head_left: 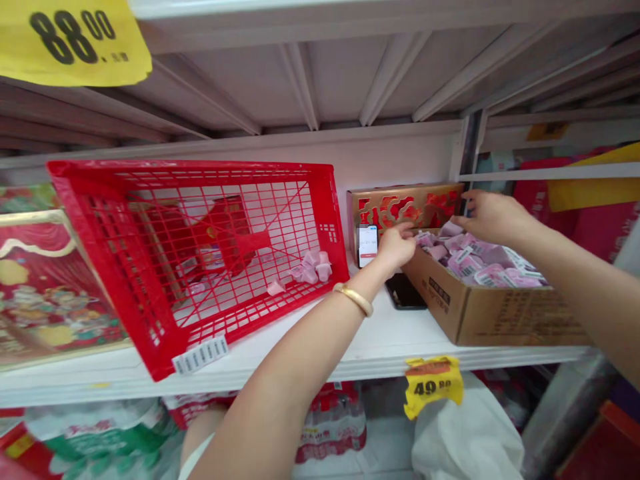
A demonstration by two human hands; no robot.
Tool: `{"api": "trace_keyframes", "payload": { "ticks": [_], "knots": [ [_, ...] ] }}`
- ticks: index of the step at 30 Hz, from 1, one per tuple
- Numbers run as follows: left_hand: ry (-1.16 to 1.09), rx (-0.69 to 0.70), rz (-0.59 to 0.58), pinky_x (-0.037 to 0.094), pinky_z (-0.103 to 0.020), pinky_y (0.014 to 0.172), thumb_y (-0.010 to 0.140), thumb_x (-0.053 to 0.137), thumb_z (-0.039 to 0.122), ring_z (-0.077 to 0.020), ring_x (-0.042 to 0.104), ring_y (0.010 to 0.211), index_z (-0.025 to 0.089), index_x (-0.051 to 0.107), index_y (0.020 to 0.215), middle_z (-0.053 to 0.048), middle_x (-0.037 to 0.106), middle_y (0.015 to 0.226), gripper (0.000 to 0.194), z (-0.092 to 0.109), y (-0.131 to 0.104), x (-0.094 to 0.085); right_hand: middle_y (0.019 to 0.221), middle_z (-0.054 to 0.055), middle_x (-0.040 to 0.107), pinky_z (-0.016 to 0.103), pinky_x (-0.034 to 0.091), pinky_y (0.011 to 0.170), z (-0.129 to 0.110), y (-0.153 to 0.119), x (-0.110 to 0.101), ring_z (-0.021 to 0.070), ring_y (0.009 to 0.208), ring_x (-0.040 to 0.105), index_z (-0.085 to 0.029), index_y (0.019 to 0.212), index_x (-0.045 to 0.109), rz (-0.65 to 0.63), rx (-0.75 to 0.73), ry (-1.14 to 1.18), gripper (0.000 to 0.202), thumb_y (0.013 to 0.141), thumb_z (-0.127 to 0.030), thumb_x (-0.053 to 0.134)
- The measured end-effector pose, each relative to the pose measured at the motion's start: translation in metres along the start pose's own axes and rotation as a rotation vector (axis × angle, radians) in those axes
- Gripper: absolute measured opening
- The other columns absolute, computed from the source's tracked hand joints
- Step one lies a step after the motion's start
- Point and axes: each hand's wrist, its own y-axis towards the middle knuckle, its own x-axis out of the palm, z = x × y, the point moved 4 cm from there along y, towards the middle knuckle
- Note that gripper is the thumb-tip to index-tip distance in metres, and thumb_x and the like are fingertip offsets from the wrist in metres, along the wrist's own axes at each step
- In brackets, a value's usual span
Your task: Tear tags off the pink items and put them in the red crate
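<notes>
A cardboard carton (457, 313) filled with small pink plastic cups (475, 257), some with barcode labels, stands on the white shelf. My left hand (397, 245) reaches to the carton's far left edge, fingers stretched out with nothing visible in them. It wears a gold bangle at the wrist. Over the back of the carton is my right hand (485, 212), its fingers apart, just above a pink cup. To the left, a red plastic basket (200, 167) is tipped with its opening toward me. Several pink cups (313, 267) lie inside it on the lower side.
A lit phone (367, 245) leans upright against a gold and red box (415, 203). A black phone (406, 292) lies flat beside the carton. An upper shelf (340, 80) hangs overhead. At the left stands a decorated box (50, 287); packed bottles (335, 423) sit below.
</notes>
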Motion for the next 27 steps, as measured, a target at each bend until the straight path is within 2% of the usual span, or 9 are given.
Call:
{"api": "trace_keyframes", "payload": {
  "ticks": [2,5,9,11,13,16,18,21,27],
  "knots": [
    [0.249,0.040,-0.048,0.051,-0.033,0.091,0.075,0.053,0.001,-0.0168,0.067,0.091,0.012,0.067,0.113,-0.011,0.072,0.106,0.042,-0.007,-0.025,-0.020,0.093,0.015,0.072,0.041,0.050,0.074,-0.026,-0.017,-0.004,0.0310,0.086,0.067,-0.016,0.102,0.067,-0.010,-0.112,0.010,0.028,0.076,-0.028,0.068],
    [0.638,0.162,-0.097,0.050,-0.031,0.093,0.075,0.052,0.004,-0.0179,0.067,0.092,0.012,0.069,0.112,-0.012,0.071,0.111,0.041,-0.008,-0.062,-0.063,0.091,0.010,0.073,0.038,0.051,0.072,-0.076,-0.048,-0.003,0.0279,0.082,0.068,-0.019,0.098,0.070,-0.075,-0.229,0.100,0.023,0.078,-0.028,0.064],
    [1.009,0.208,0.010,0.049,-0.031,0.095,0.078,0.050,0.007,-0.0213,0.065,0.101,0.013,0.072,0.108,-0.013,0.071,0.110,0.037,0.000,-0.091,-0.137,0.089,0.006,0.075,0.030,0.049,0.071,-0.145,-0.082,0.021,0.0216,0.080,0.069,-0.020,0.094,0.072,-0.232,-0.388,0.269,0.020,0.081,-0.025,0.059],
    [1.166,0.122,0.061,0.048,-0.031,0.096,0.081,0.049,0.009,-0.0223,0.064,0.107,0.014,0.071,0.110,-0.013,0.070,0.113,0.037,0.002,-0.096,-0.175,0.088,0.004,0.075,0.028,0.049,0.071,-0.175,-0.093,0.042,0.0204,0.081,0.070,-0.021,0.092,0.073,-0.316,-0.430,0.357,0.018,0.081,-0.023,0.059],
    [1.309,-0.054,0.088,0.047,-0.029,0.096,0.083,0.050,0.013,-0.0227,0.063,0.111,0.016,0.068,0.117,-0.014,0.068,0.119,0.038,-0.001,-0.099,-0.211,0.087,0.004,0.075,0.027,0.048,0.071,-0.205,-0.101,0.066,0.0199,0.082,0.070,-0.022,0.090,0.073,-0.408,-0.461,0.433,0.016,0.081,-0.021,0.060],
    [1.418,-0.327,0.108,0.049,-0.030,0.090,0.085,0.054,0.024,-0.0264,0.064,0.111,0.013,0.064,0.122,-0.019,0.066,0.121,0.039,-0.015,-0.102,-0.250,0.088,0.005,0.076,0.028,0.049,0.073,-0.246,-0.109,0.100,0.0207,0.084,0.070,-0.021,0.091,0.074,-0.515,-0.477,0.517,0.018,0.081,-0.018,0.060],
    [1.430,-0.444,0.118,0.052,-0.030,0.085,0.085,0.057,0.031,-0.0283,0.066,0.106,0.012,0.067,0.115,-0.021,0.068,0.115,0.037,-0.026,-0.099,-0.265,0.090,0.007,0.076,0.030,0.050,0.075,-0.269,-0.114,0.119,0.0219,0.086,0.070,-0.021,0.092,0.074,-0.553,-0.471,0.544,0.019,0.082,-0.017,0.059],
    [1.426,-0.573,0.139,0.053,-0.030,0.083,0.085,0.057,0.036,-0.0288,0.067,0.104,0.012,0.070,0.108,-0.021,0.070,0.111,0.036,-0.041,-0.090,-0.275,0.092,0.008,0.076,0.031,0.050,0.076,-0.289,-0.120,0.143,0.0230,0.087,0.070,-0.020,0.092,0.075,-0.587,-0.452,0.564,0.021,0.081,-0.016,0.058],
    [1.352,-0.607,0.201,0.052,-0.037,0.089,0.080,0.062,0.021,-0.0309,0.065,0.109,0.009,0.068,0.109,-0.025,0.068,0.111,0.032,-0.050,-0.086,-0.271,0.090,0.006,0.076,0.029,0.049,0.075,-0.288,-0.131,0.165,0.0209,0.084,0.070,-0.021,0.090,0.074,-0.581,-0.390,0.610,0.019,0.081,-0.018,0.058]
  ]
}}
